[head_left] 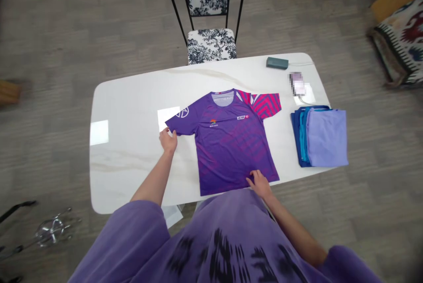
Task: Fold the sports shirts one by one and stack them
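Observation:
A purple sports shirt (231,142) with a pink patterned right sleeve lies spread flat, front up, on the white table (132,159). My left hand (168,140) is closed on the end of the shirt's left sleeve, pinching its edge. My right hand (259,182) rests on the shirt's bottom hem near the table's front edge, with its fingers bent onto the cloth.
A stack of folded blue and lilac clothes (320,136) lies at the table's right end. Behind it are a small blurred item (297,83) and a dark green case (276,62). A black-framed chair with floral cushions (210,31) stands at the far side.

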`<state>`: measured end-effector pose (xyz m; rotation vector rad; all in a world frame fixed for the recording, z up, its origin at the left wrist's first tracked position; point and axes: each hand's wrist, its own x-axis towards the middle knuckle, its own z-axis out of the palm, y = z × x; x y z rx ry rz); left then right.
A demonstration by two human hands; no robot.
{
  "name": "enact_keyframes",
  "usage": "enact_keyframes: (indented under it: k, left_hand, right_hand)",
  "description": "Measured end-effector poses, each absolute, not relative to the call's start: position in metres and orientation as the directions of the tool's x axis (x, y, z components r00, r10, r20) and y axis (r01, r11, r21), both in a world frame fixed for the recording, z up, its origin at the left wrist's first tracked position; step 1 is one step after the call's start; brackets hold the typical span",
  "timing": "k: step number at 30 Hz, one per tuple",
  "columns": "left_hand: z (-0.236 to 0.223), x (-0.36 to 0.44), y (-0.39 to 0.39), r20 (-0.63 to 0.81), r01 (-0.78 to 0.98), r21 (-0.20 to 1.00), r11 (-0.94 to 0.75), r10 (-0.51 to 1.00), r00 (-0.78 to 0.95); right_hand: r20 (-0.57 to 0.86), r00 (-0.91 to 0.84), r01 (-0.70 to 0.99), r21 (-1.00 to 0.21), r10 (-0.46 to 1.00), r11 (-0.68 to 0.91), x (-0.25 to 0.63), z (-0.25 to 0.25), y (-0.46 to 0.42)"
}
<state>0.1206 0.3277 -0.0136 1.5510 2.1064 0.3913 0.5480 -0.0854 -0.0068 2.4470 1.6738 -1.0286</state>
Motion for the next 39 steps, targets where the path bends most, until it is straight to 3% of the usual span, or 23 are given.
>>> enact_keyframes:
  k: [4, 6, 13, 16, 18, 20, 23, 26, 39]
  left_hand:
    - [-0.029, 0.100, 0.371, -0.238, 0.893, 0.449, -0.038, 0.958, 0.161]
    - [-0.033, 0.096, 0.387, -0.258, 0.888, 0.434, -0.151, 0.924, 0.283]
    - [-0.031, 0.079, 0.434, -0.257, 0.839, 0.457, -0.296, 0.859, 0.443]
    - [-0.030, 0.074, 0.451, -0.193, 0.800, 0.505, -0.324, 0.861, 0.471]
    - [-0.032, 0.069, 0.458, -0.142, 0.825, 0.502, -0.260, 0.916, 0.375]
    - [-0.034, 0.062, 0.457, -0.161, 0.876, 0.477, -0.063, 0.974, 0.158]
    - [-0.035, 0.046, 0.437, -0.358, 0.865, 0.440, 0.239, 0.931, -0.075]
    - [-0.034, 0.035, 0.405, -0.476, 0.845, 0.438, 0.305, 0.876, -0.069]
    - [-0.049, 0.062, 0.404, -0.534, 0.804, 0.464, 0.371, 0.841, -0.079]
  right_hand:
    - [-0.532, 0.346, 0.863, -0.142, 0.773, -0.485, 0.532, 0.003, -0.081]
    - [-0.502, 0.410, 0.848, -0.097, 0.761, -0.521, 0.514, 0.009, -0.076]
    - [-0.470, 0.338, 0.824, -0.270, 0.815, -0.498, 0.366, 0.006, -0.057]
    - [-0.481, 0.367, 0.801, -0.272, 0.796, -0.533, 0.322, -0.004, -0.050]
    - [-0.482, 0.402, 0.786, -0.255, 0.778, -0.564, 0.310, -0.007, -0.046]
    - [-0.474, 0.426, 0.775, -0.249, 0.770, -0.582, 0.305, -0.007, -0.045]
    - [-0.464, 0.441, 0.765, -0.253, 0.768, -0.592, 0.301, -0.002, -0.052]
    - [-0.475, 0.458, 0.755, -0.239, 0.752, -0.611, 0.293, 0.002, -0.070]
    - [-0.509, 0.471, 0.729, -0.236, 0.720, -0.643, 0.280, 0.006, -0.111]
